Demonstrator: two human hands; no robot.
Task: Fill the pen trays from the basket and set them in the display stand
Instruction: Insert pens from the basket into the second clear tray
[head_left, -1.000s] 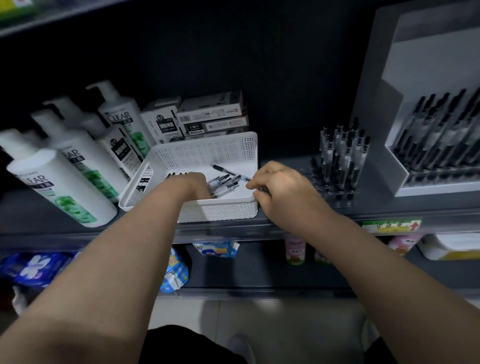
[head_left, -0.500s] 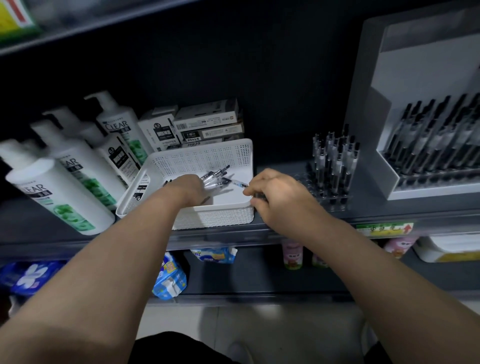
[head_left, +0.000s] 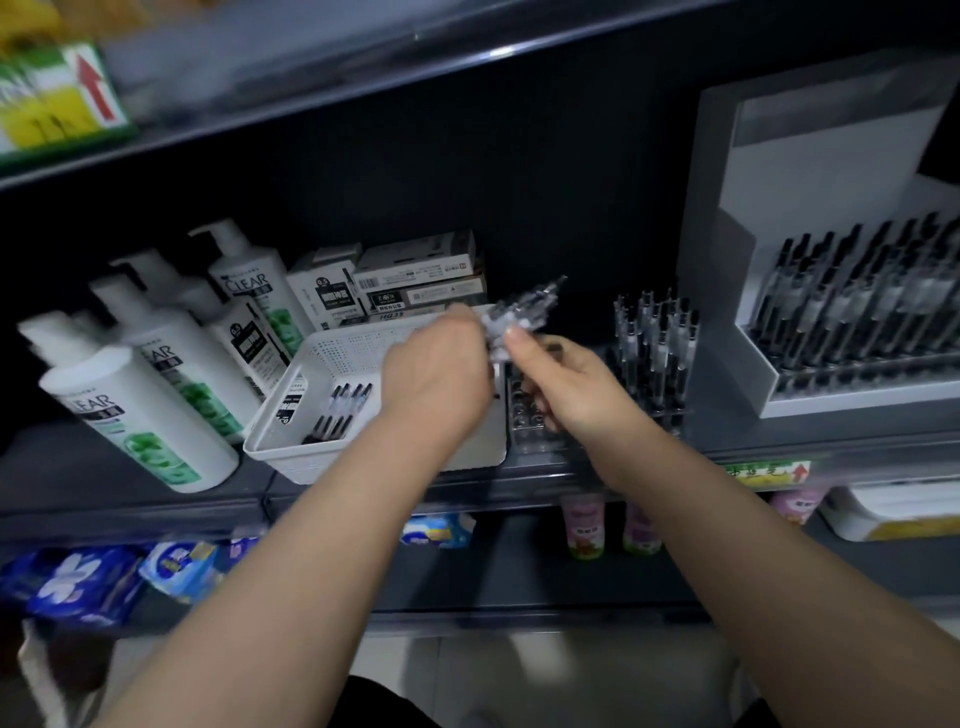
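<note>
The left hand (head_left: 436, 379) fingers squeeze a bunch of pens (head_left: 524, 306) above the basket (head_left: 291, 410). The right hand (head_left: 576, 395) thumb touches them; I cannot tell its grip.

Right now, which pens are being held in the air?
The blurred bunch the left hand grips above the white basket; the others lie in the basket or stand in the clear tray and display stand.
</note>
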